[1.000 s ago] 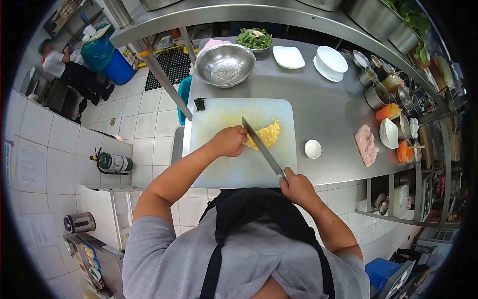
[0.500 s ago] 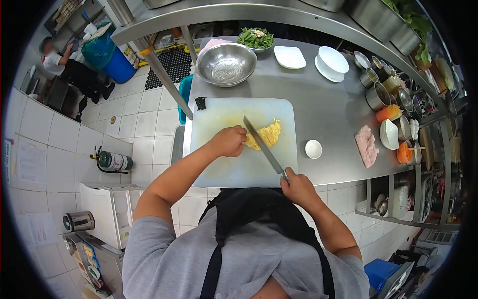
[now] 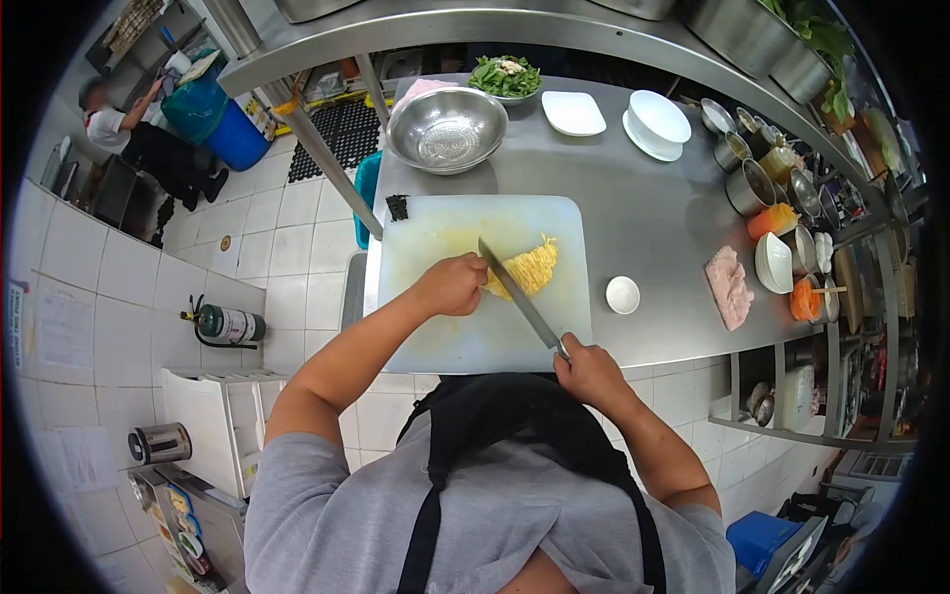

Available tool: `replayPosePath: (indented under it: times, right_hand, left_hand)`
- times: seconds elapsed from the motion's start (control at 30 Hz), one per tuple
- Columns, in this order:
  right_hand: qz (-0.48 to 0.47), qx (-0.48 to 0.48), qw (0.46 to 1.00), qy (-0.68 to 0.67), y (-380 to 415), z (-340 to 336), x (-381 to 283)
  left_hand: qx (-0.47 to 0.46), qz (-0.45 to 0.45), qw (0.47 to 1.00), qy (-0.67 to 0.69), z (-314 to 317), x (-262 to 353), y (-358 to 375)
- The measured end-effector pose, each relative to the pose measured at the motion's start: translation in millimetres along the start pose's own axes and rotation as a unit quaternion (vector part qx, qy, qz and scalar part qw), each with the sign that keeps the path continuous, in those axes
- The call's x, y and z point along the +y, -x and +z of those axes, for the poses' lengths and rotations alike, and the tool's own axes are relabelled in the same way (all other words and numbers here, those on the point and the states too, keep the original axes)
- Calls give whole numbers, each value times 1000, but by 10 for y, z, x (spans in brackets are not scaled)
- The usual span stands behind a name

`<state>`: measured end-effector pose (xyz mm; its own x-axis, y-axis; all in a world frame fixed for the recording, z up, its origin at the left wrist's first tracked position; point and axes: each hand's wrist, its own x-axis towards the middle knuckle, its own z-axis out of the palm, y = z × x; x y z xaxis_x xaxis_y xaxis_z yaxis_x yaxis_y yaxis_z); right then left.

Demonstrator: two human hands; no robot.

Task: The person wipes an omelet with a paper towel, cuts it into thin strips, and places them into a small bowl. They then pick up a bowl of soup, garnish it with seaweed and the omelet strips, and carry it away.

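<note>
My right hand (image 3: pixel 590 370) is wrapped around the handle of a kitchen knife (image 3: pixel 525 307), whose blade slants up and to the left across the cutting board. Thin yellow strips of what looks like cooked egg (image 3: pixel 534 265) are piled to the right of the blade. My left hand (image 3: pixel 453 284) is closed, its curled fingertips holding the uncut end of the egg close beside the blade; that end is mostly hidden under them. Under everything lies a white cutting board (image 3: pixel 435 342). A small dark piece resembling seaweed (image 3: pixel 397 207) rests at its upper left corner.
Behind the board stand a metal bowl (image 3: pixel 447 131), a bowl of green leaves (image 3: pixel 505 77), a square white plate (image 3: pixel 573 114) and white bowls (image 3: pixel 657 121). A small white dish (image 3: pixel 622 295) and pink cloth (image 3: pixel 729 287) lie rightward. A person (image 3: pixel 148 144) stands far left.
The knife and my right hand have shifted slightly left, bringing the blade nearer my left fingers. My left hand stays almost in place. The far person's arm has risen toward the blue bin.
</note>
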<state>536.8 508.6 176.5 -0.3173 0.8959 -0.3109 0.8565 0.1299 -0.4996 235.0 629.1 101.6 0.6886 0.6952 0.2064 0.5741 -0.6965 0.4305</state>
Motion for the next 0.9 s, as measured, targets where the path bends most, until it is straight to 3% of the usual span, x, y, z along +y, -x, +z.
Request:
replayPosePath:
  times: [0.9]
  right_hand:
    - [-15,-16,1000,2,25,-83,-68]
  left_hand:
    - [20,-19,1000,10,41,85,171]
